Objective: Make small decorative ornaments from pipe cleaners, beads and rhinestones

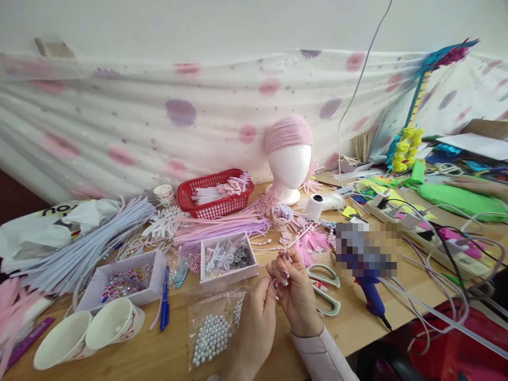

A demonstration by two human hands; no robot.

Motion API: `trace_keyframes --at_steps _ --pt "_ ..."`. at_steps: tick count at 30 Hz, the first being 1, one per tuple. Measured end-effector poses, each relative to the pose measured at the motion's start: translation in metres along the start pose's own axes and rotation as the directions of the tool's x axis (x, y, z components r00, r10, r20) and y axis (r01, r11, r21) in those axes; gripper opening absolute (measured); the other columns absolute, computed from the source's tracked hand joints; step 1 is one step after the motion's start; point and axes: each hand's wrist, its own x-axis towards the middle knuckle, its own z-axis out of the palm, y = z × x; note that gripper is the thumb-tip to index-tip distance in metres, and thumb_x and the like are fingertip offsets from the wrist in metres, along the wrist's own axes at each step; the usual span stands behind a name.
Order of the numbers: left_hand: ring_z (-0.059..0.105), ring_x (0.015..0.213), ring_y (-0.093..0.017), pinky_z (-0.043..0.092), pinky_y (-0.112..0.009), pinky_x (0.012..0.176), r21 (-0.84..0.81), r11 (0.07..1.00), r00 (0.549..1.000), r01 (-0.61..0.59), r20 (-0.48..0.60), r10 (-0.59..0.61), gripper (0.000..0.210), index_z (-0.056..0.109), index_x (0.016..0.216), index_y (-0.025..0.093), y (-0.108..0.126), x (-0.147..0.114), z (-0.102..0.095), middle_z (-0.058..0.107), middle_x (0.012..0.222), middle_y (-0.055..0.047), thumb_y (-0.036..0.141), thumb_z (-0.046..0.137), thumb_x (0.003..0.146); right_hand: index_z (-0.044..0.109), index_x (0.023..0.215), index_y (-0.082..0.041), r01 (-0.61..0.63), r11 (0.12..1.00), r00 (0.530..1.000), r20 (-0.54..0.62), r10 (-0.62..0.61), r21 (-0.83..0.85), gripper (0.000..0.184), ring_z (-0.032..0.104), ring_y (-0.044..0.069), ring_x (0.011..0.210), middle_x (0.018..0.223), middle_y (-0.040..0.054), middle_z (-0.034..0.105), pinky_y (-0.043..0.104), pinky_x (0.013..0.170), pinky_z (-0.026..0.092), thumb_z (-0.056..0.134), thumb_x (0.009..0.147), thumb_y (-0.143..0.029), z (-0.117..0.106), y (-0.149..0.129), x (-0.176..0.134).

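Both my hands are right here over the table (170, 357), left hand (256, 320) and right hand (299, 299) meeting at the fingertips, pinched closed; whether something tiny sits between, I can't tell. Beside my left wrist, silvery-white round pearl beads (211, 337) in a clear plastic bag (200, 309)! Just right of my right hand, scissors with pale green loop handles (337, 306). Further out, a white rectangular box (232, 276) of clear ornaments, then a red plastic basket (216, 209), then a white foam head (289, 166) capped in pink strands.
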Motion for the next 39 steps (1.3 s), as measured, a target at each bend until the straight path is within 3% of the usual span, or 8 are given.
trace_keyframes --at_steps 8,13,17,22,24,27,32,39 --pt "0.033 0.053 -0.014 0.024 -0.026 0.049 -0.282 0.945 0.982 0.168 0.136 -0.134 0.038 0.058 0.077 0.022 -0.016 -0.006 0.001 0.040 0.059 0.005 0.057 0.054 0.090 0.048 0.076 -0.024 -0.019 0.998 1.000 0.021 0.021 -0.057 0.033 0.021 0.008 0.041 0.046 -0.0115 0.036 0.016 0.033 0.013 0.080 0.069 -0.025 0.004 -0.014 0.004" --pt "0.028 0.050 -0.012 0.021 -0.025 0.047 -0.304 0.931 0.973 0.202 0.174 -0.154 0.045 0.056 0.080 0.021 -0.020 -0.009 -0.002 0.038 0.059 0.006 0.066 0.052 0.087 0.052 0.074 -0.020 0.033 0.998 0.998 0.048 -0.031 -0.047 0.030 0.019 0.004 0.042 0.046 -0.0116 0.039 0.015 0.045 0.032 0.082 0.070 -0.022 0.009 -0.019 0.006" --pt "0.024 0.049 -0.010 0.019 -0.024 0.046 -0.329 0.919 0.971 0.217 0.170 -0.168 0.051 0.055 0.082 0.020 -0.015 -0.008 -0.004 0.036 0.058 0.008 0.071 0.055 0.082 0.053 0.076 -0.019 0.025 1.000 0.995 0.093 -0.026 0.016 0.030 0.020 0.003 0.041 0.046 -0.0114 0.042 0.015 0.047 0.033 0.083 0.069 -0.019 0.014 -0.023 0.008" --pt "0.017 0.048 -0.007 0.015 -0.023 0.047 -0.442 0.826 0.927 0.350 0.292 -0.237 0.067 0.055 0.079 0.017 -0.012 -0.005 0.000 0.032 0.052 0.010 0.082 0.063 0.064 0.051 0.078 -0.019 0.007 0.987 0.998 0.055 -0.017 0.163 0.036 0.025 0.002 0.041 0.052 -0.0121 0.044 0.010 0.041 0.029 0.084 0.065 -0.013 0.009 -0.037 0.021" --pt "0.017 0.047 -0.007 0.015 -0.023 0.046 -0.420 0.833 0.925 0.359 0.282 -0.256 0.068 0.055 0.076 0.017 -0.011 -0.004 0.002 0.031 0.050 0.011 0.082 0.065 0.062 0.052 0.082 -0.020 0.015 0.984 0.999 0.047 -0.024 0.178 0.036 0.030 0.002 0.042 0.058 -0.0111 0.047 0.009 0.038 0.026 0.083 0.067 -0.012 0.007 -0.039 0.024" --pt "0.020 0.046 -0.007 0.017 -0.023 0.046 -0.407 0.863 0.947 0.298 0.237 -0.216 0.065 0.053 0.077 0.018 -0.010 -0.005 0.004 0.031 0.048 0.012 0.080 0.065 0.066 0.055 0.090 -0.021 -0.036 0.983 0.997 0.070 0.024 0.178 0.033 0.033 0.003 0.043 0.059 -0.0102 0.047 0.010 0.039 0.029 0.080 0.071 -0.012 0.005 -0.034 0.022" --pt "0.022 0.042 -0.007 0.019 -0.022 0.043 -0.365 0.890 0.945 0.274 0.273 -0.179 0.060 0.052 0.078 0.019 -0.010 -0.006 0.003 0.030 0.044 0.013 0.077 0.064 0.070 0.055 0.085 -0.021 -0.056 0.978 0.997 0.068 0.043 0.199 0.029 0.022 0.005 0.040 0.049 -0.0132 0.034 0.011 0.036 0.026 0.076 0.070 -0.009 -0.007 -0.024 0.015" --pt "0.015 0.038 -0.005 0.020 -0.020 0.040 -0.444 0.838 0.932 0.316 0.312 -0.186 0.057 0.051 0.077 0.020 -0.017 -0.010 0.005 0.027 0.042 0.015 0.075 0.067 0.071 0.055 0.084 -0.021 -0.040 0.979 0.998 0.047 0.032 0.198 0.025 0.017 0.004 0.040 0.050 -0.0135 0.031 0.009 0.035 0.025 0.073 0.072 -0.009 -0.018 -0.033 0.022"
